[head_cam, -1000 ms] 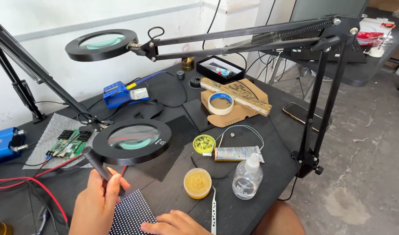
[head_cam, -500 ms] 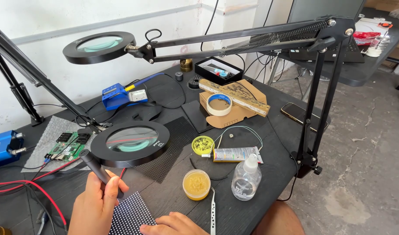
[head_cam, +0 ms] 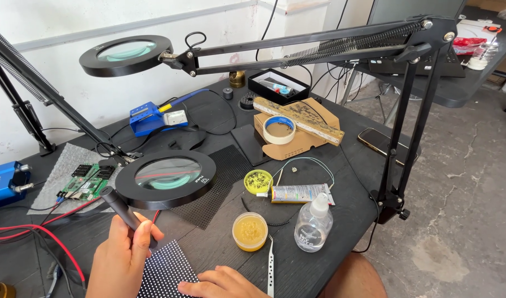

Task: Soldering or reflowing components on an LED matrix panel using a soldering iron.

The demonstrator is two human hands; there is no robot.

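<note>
A round magnifier lamp [head_cam: 167,177] stands over the black table [head_cam: 341,187]. Below it, the dotted panel [head_cam: 167,271] lies at the near edge, under the flat, open right hand [head_cam: 222,283]. The left hand [head_cam: 123,259] is closed around a black tool handle [head_cam: 126,212].

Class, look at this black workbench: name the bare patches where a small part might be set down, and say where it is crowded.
Free: bare top between the clear squeeze bottle and the lamp's clamp base; also between the blue soldering stand and the cardboard box. Crowded: near the left hand, right hand, dotted panel, yellow paste jar and red wires.
</note>
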